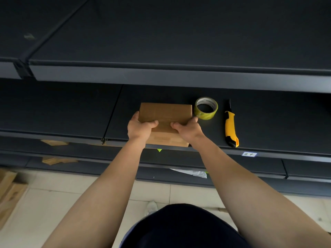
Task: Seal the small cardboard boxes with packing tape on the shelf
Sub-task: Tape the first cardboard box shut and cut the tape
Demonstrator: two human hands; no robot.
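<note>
A small brown cardboard box (165, 113) lies flat on the dark shelf (268, 126), its near edge at the shelf's front lip. A strip of clear tape shows across its top and front face. My left hand (140, 127) grips the box's near left corner, thumb on top. My right hand (187, 128) grips the near right corner, thumb on top as well. A roll of yellow-green packing tape (206, 108) stands just right of the box, almost touching it.
A yellow and black utility knife (231, 128) lies on the shelf right of the tape roll, blade end pointing away. An upper shelf (179, 76) overhangs the work area. Cardboard scraps (57, 159) sit on lower shelves, and flat cardboard (9, 192) lies on the tiled floor at left.
</note>
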